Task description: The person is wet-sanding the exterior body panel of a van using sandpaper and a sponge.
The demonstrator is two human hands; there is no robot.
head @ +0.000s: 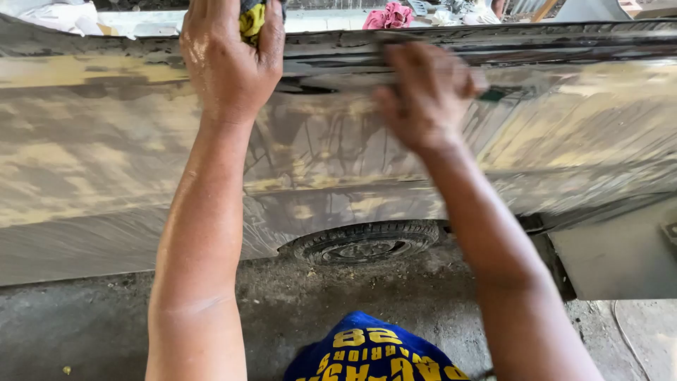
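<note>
left hand: fingers clenched on rag | right hand: blurred, fingers' grip unclear, on car panel

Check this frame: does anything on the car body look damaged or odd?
Yes. The car panel is patchy with yellowish and grey blotches, its paint uneven. The right hand is blurred against it; the left hand holds a rag.

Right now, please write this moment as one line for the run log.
left hand: gripping yellow-dark rag at panel top | right hand: blurred, pressed on sanded car body panel | wheel below
</note>
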